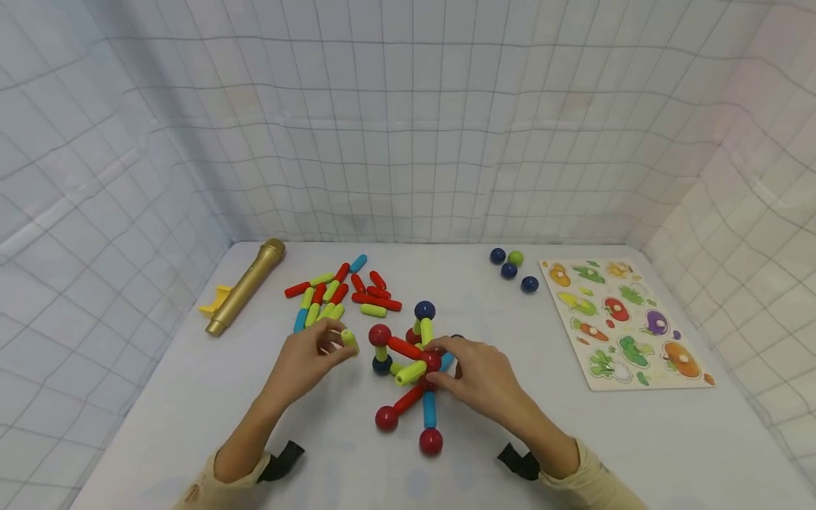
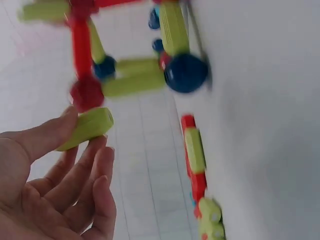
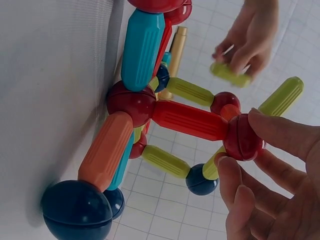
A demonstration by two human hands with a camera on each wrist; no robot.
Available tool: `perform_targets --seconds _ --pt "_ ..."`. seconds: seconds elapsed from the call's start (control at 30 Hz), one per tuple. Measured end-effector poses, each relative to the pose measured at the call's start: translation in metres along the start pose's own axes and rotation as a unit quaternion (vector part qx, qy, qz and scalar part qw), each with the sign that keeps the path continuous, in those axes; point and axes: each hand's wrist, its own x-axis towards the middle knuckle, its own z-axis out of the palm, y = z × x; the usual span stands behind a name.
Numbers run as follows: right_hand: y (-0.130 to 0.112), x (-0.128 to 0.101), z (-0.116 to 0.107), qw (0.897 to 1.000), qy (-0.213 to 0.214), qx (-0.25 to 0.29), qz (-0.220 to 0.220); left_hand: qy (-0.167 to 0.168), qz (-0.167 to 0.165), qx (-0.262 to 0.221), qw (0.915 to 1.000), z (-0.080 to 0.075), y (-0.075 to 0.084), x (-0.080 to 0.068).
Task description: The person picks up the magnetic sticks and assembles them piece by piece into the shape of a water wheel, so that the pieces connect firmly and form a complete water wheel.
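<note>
My left hand (image 1: 304, 360) pinches a short yellow-green magnetic rod (image 2: 91, 126) between thumb and fingers, just left of a structure of rods and balls. With thumb and fingertips, my right hand (image 1: 487, 377) grips a red ball (image 3: 243, 137) at the structure's top. From that ball a red rod (image 3: 190, 120) runs to another red ball (image 3: 131, 103), and a yellow-green rod (image 3: 282, 97) sticks out with a free end. Blue balls (image 3: 77, 210) and red balls (image 1: 431, 442) stand at the structure's lower corners. The right hand hides part of its right side in the head view.
Loose red, yellow-green and blue rods (image 1: 376, 301) lie behind my left hand. A gold toy microphone (image 1: 247, 285) and a yellow piece (image 1: 217, 302) are at the left. Several loose balls (image 1: 508, 270) sit at the back right, near a vegetable puzzle board (image 1: 627, 326).
</note>
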Motion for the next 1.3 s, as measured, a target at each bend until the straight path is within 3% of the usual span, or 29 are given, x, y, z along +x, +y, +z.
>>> perform_targets --seconds 0.13,0.27,0.47,0.73,0.93,1.0,1.1,1.2,1.3 --pt "0.001 0.0 0.0 1.0 0.003 0.004 0.006 -0.066 0.019 -0.011 0.9976 0.013 0.014 -0.029" --pt "0.001 0.001 0.001 1.0 0.004 0.004 0.003 -0.145 0.061 0.005 0.9875 0.027 0.021 -0.037" --pt "0.004 0.0 0.001 1.0 0.007 0.004 0.0 -0.208 0.095 0.025 0.9731 0.036 0.025 -0.027" --pt "0.005 0.002 0.0 1.0 -0.012 -0.001 -0.007 -0.27 0.112 0.053 0.9548 0.047 0.02 -0.013" --pt "0.014 0.009 -0.012 0.998 -0.049 0.034 -0.025 -0.275 0.1 0.033 0.9556 0.05 0.015 -0.013" --pt "0.025 0.016 -0.022 0.998 -0.043 0.049 0.001 -0.275 0.096 0.025 0.9564 0.052 0.014 -0.014" --pt "0.058 0.036 -0.036 0.996 0.022 0.029 0.081 -0.276 0.092 0.016 0.9567 0.053 0.013 -0.015" --pt "0.105 0.064 -0.042 0.98 0.087 -0.018 0.176 -0.275 0.089 0.013 0.9572 0.053 0.011 -0.013" --pt "0.149 0.085 -0.043 0.964 0.08 -0.056 0.247 -0.277 0.086 0.01 0.9569 0.054 0.011 -0.01"
